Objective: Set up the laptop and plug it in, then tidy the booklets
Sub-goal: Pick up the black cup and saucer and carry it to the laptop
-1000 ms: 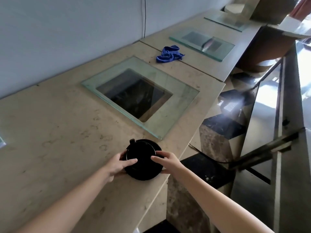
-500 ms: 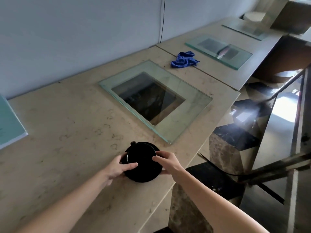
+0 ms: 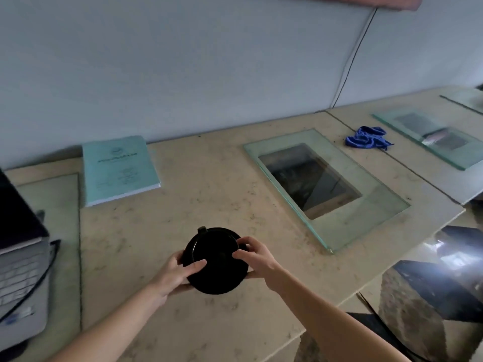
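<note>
Both hands, L (image 3: 175,272) & R (image 3: 257,259), grip black round obj (image 3: 214,260).

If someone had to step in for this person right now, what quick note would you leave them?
Left hand and right hand: both gripping a round black object on the counter.
Laptop: open at far left, a cable beside it; whether it is plugged in cannot be seen.
Booklet: one lies flat by the wall.
Left: confirm power, tidy booklets.

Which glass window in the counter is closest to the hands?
The big glass pane just right of the hands, before the blue cloth. The other pane lies farther off, past the cloth.
</note>
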The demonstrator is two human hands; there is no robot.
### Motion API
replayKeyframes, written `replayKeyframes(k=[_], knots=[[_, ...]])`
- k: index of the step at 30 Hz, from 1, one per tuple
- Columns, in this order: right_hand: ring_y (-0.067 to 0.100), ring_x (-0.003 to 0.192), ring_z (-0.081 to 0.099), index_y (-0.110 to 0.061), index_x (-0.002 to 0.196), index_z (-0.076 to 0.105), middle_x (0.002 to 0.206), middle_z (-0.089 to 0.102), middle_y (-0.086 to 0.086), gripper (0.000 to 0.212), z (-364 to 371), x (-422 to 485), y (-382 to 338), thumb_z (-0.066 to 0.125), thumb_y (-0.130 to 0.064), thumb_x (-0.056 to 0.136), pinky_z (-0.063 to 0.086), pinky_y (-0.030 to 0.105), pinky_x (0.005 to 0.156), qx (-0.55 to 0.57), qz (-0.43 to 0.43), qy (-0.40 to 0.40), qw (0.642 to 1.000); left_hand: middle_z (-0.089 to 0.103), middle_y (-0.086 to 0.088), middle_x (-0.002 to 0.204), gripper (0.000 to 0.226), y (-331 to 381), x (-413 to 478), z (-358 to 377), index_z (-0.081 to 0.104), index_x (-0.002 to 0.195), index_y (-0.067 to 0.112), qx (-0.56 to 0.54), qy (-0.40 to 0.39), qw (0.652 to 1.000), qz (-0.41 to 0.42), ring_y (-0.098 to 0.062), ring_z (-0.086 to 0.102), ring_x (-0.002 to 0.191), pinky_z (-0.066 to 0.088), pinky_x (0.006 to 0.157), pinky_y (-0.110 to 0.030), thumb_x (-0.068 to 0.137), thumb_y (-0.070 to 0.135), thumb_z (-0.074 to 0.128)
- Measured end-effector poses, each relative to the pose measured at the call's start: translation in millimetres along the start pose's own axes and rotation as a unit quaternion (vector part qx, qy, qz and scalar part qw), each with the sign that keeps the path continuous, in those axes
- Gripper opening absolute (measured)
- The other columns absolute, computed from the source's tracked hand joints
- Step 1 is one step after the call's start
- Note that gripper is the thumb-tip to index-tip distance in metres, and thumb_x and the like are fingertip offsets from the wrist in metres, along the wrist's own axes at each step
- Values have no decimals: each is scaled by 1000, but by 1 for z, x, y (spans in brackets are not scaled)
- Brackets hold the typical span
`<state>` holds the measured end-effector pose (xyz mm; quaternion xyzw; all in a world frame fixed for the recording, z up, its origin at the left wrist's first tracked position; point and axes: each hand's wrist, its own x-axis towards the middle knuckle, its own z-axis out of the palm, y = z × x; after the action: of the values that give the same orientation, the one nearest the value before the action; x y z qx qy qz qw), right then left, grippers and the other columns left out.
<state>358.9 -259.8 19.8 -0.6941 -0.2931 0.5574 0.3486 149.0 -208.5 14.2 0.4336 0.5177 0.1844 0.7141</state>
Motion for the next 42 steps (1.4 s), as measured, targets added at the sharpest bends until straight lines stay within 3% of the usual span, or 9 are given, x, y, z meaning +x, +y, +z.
replayKeyframes(k=[5,8,10,13,17,21,30,33,42], knots=[[12,97,63,-25,107,59,117,63,0,29,95,-26,-24,65,-24,78,58,27,63,-45,-22,-65,997,71,-3,95,86,-8,-79,-75,60,111,9,-53,33,998,21,-14,67,85,57,68,-37,38,43,92],[12,94,61,-23,109,58,118,62,1,30,162,-49,-31,64,-23,80,55,25,57,-64,-29,-96,993,64,-11,112,60,-23,-121,-129,51,125,3,-92,67,993,8,-21,62,94,52,85,-46,73,17,76],[13,95,61,-22,111,58,120,61,3,31,210,-63,-32,64,-22,81,53,23,53,-73,-37,-117,990,60,-16,124,49,-35,-153,-168,50,127,3,-97,95,991,14,-21,60,98,58,72,-39,83,12,68],[14,94,61,-24,109,58,120,60,4,30,279,-82,-32,66,-24,80,55,26,57,-98,-51,-145,983,59,-15,126,50,-57,-201,-222,54,123,5,-133,140,981,28,-21,60,103,57,70,-35,78,17,72],[17,96,62,-29,103,59,115,62,3,25,367,-103,-33,68,-28,79,58,36,73,-137,-76,-179,971,51,-8,125,101,-89,-254,-289,39,132,16,-192,219,955,55,-26,55,109,56,77,-45,46,30,91],[25,96,67,-28,116,55,117,60,4,40,442,-116,-34,71,-29,79,58,41,78,-149,-78,-227,959,47,-14,125,80,-110,-293,-346,24,144,28,-248,247,934,75,-31,48,110,46,82,-53,81,4,67],[12,103,61,-25,121,61,121,62,-2,34,567,-124,-46,66,-25,87,61,35,73,-155,-65,-324,931,58,1,113,44,-136,-334,-447,55,114,24,-269,271,920,88,-12,57,89,54,64,-35,75,21,75],[16,113,59,-22,121,63,121,65,0,32,602,-113,-56,64,-23,89,60,34,72,-145,-60,-338,928,57,-1,110,30,-130,-332,-481,53,113,24,-267,294,914,77,-17,56,91,50,74,-37,87,12,61],[9,98,61,-22,124,61,117,65,1,34,694,-82,-109,63,-21,90,60,30,70,-167,-75,-366,913,50,-4,123,44,-97,-331,-579,47,132,19,-239,324,914,46,-24,47,107,43,85,-41,90,14,58]])
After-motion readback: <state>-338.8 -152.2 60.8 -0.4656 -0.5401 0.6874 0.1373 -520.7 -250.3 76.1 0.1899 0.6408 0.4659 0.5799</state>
